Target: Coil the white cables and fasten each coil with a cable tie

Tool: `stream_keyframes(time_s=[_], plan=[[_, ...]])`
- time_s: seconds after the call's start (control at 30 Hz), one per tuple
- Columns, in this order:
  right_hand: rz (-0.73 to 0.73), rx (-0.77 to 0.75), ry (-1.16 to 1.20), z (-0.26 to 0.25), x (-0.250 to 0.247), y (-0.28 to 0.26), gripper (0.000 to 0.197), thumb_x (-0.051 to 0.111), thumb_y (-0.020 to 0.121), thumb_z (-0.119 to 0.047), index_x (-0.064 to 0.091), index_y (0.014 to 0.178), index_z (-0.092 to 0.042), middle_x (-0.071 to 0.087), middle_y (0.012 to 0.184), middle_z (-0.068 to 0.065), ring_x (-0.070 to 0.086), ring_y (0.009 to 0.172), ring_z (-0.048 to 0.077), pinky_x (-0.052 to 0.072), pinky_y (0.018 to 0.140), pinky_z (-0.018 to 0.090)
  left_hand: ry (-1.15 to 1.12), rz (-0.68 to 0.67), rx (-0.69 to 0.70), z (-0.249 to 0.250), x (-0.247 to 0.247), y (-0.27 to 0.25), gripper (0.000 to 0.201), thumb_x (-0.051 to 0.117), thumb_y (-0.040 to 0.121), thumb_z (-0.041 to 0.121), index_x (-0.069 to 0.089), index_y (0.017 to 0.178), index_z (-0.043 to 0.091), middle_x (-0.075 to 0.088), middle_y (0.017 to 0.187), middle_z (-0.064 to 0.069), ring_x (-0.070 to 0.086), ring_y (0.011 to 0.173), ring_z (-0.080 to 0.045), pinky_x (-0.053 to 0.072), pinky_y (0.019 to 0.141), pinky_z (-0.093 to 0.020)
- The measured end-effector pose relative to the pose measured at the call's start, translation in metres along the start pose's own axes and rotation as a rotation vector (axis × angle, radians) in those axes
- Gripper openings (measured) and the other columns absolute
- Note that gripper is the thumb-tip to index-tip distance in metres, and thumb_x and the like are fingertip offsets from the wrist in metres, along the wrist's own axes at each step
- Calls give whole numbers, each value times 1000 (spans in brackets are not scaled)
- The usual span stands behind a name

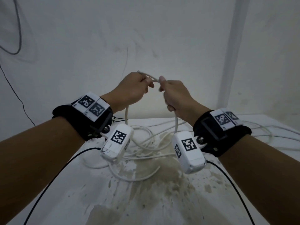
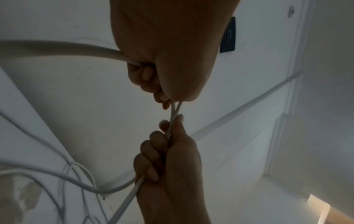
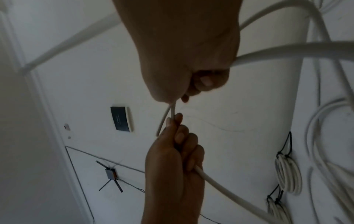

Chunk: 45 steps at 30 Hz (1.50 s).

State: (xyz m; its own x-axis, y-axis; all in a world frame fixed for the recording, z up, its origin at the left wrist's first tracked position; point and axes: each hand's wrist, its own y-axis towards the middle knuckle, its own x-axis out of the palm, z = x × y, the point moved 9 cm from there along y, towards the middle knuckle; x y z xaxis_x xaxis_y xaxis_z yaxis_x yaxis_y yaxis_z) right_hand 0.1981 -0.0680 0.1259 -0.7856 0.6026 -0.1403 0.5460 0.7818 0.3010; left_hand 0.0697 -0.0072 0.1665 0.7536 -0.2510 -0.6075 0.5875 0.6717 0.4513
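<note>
Two finished coils (image 3: 288, 175), tied in black, are seen beside the loose tangle (image 1: 146, 143) on the table (image 1: 162, 200); above it, one white cable (image 1: 175, 122) is gripped by left hand (image 1: 133, 90) and right hand (image 1: 176, 95), uncoiled.

Both hands raised, left (image 1: 135, 88) and right (image 1: 176, 95) fisted, thumbs nearly touching.

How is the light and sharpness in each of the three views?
Head view: dim, even light, the thin white cable between the hands slightly soft. Left wrist view: left hand dark against the pale wall, near cable blurred. Right wrist view: right hand likewise shadowed; lines bend from the wide lens.
</note>
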Motion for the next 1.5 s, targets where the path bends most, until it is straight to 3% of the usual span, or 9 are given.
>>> stream_keyframes(time_s=[0.13,0.27,0.4,0.6,0.8,0.97,1.07,1.27,1.5], plan=[[300,162,190,28,-48,14,43,45,102,-46,56,78,-13,44,63,2,38,47,17,29,38,23,-209,2,-140,-22,-8,-3,30,39,106,21,65,94,9,46,63,2,37,50,-11,36,49,-23],[174,128,396,34,-34,9,33,40,106,-36,58,93,-12,33,50,-2,27,35,9,23,37,20,-188,29,-114,-25,-5,-5,30,43,105,22,70,94,13,49,67,1,37,51,-10,33,50,-22],[-41,-29,246,8,6,-3,27,38,106,-25,58,96,-10,35,54,-1,27,39,10,23,38,21,-85,11,-15,-5,11,0,26,51,102,25,75,94,18,56,67,5,42,46,0,32,50,-18],[65,-32,293,18,-15,6,28,44,105,-27,57,86,-12,37,54,-1,27,39,10,23,38,19,-408,21,-153,-23,14,-2,22,58,99,23,71,98,4,48,75,-1,37,45,-7,33,44,-18],[-16,-53,279,17,-3,-3,27,44,105,-27,57,86,-13,40,47,-8,32,38,10,32,42,25,-362,39,-94,-18,12,-3,19,54,100,13,72,94,12,46,68,2,31,50,-10,26,47,-21],[7,-164,199,10,-3,-5,23,53,102,-28,55,87,-11,48,56,-2,39,43,13,37,43,26,-377,82,-87,-8,7,-7,29,71,89,38,74,87,10,56,66,4,34,47,-9,26,43,-21],[8,-174,210,9,-3,-6,20,54,101,-25,55,87,-11,46,57,1,37,44,13,36,42,25,-454,199,-104,-17,-3,-8,25,69,92,36,77,89,13,70,72,0,34,44,-9,29,44,-21],[35,-89,338,14,-2,-6,22,54,101,-23,56,82,-13,40,45,-10,29,39,8,25,42,23,-195,195,124,-5,-6,-13,16,73,89,30,78,96,17,75,78,1,54,51,4,37,54,-14],[-10,-58,389,14,5,-12,21,52,102,-23,58,84,-13,47,56,2,37,41,11,34,42,24,-240,219,26,-11,-8,-10,15,67,93,28,73,86,16,75,75,2,53,49,-5,44,54,-24]])
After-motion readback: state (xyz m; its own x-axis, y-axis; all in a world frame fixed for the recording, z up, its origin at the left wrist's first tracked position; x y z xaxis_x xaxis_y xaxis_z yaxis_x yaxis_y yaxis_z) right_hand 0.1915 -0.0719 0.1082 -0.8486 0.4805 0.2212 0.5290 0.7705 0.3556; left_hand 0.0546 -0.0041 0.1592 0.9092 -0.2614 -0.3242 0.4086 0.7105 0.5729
